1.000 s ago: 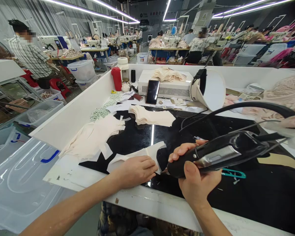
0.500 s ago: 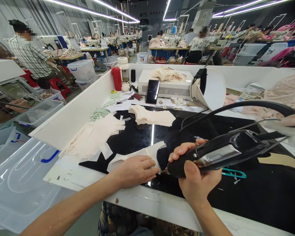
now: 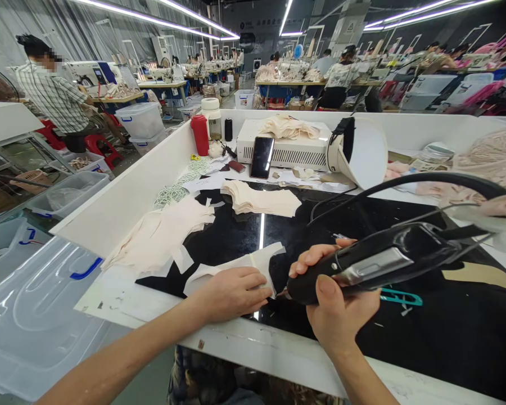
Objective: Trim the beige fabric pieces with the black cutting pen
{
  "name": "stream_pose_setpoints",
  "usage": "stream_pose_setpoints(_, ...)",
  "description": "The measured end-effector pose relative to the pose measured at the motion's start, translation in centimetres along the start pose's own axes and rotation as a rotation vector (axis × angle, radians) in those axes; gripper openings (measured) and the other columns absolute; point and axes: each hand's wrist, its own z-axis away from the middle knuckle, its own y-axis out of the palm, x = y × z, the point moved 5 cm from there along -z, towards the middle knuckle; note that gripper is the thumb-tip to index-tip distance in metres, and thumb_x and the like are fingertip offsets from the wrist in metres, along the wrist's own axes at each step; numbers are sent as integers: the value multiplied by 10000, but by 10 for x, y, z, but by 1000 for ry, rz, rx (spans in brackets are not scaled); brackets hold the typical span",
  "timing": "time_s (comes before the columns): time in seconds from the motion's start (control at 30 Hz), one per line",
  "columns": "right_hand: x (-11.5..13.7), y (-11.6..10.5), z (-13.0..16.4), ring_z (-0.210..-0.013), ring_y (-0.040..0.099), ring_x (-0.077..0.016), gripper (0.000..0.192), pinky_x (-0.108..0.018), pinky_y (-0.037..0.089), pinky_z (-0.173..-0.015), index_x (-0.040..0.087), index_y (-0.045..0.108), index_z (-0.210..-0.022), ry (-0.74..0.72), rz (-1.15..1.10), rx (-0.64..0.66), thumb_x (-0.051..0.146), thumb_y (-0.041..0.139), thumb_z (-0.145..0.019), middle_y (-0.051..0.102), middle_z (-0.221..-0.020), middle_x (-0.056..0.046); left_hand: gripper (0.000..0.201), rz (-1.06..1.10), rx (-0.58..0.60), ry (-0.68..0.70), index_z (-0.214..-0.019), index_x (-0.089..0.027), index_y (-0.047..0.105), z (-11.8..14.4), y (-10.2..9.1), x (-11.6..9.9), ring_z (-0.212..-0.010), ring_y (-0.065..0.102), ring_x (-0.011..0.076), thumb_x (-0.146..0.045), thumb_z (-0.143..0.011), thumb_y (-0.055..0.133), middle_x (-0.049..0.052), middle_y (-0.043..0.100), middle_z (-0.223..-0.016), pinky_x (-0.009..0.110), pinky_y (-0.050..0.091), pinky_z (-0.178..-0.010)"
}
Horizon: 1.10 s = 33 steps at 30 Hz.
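Cream fabric piece (image 3: 253,264) lies flat on the glossy black worktop (image 3: 425,332) near its front edge, pinned under the left hand (image 3: 231,292), whose fingers are spread and pressed down on the cloth rather than curled around it. Just to its right, the right hand (image 3: 335,304) is wrapped tight around the black handle of a corded hand tool (image 3: 375,264), its tip down at the fabric's right edge, close to the left fingertips. A black cable (image 3: 405,183) arcs away from the tool to the right. Teal thread snips (image 3: 400,298) lie on the worktop just beyond the right hand. Farther back sit a stack of cut cream pieces (image 3: 261,201), a looser heap (image 3: 160,236) to the left, a phone (image 3: 262,157) leaning on a white machine box (image 3: 287,149), and a red flask (image 3: 200,135).
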Motion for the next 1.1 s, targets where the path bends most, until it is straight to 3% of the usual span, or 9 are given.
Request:
stream_pose_setpoints(0.43, 2, -1, -5, -659, 638, -143, 428, -325, 566, -596, 285, 586, -1202, 15, 17, -64, 302, 815, -842, 664, -856, 36, 196, 36, -1, -40, -1195, -137, 625, 2, 4, 0, -1058, 675, 198, -232, -1079, 500, 89, 693, -1066, 332, 546, -1021)
stream_pose_setpoints(1.1, 0, 3, -3, -646, 637, -144, 441, -322, 572, -575, 289, 572, -1198, 28, 22, -44, 327, 822, -837, 654, -855, 31, 189, 46, -20, -14, -1184, -120, 634, 0, 3, 0, -1061, 676, 204, -212, -1071, 514, 95, 691, -1069, 337, 545, -1018)
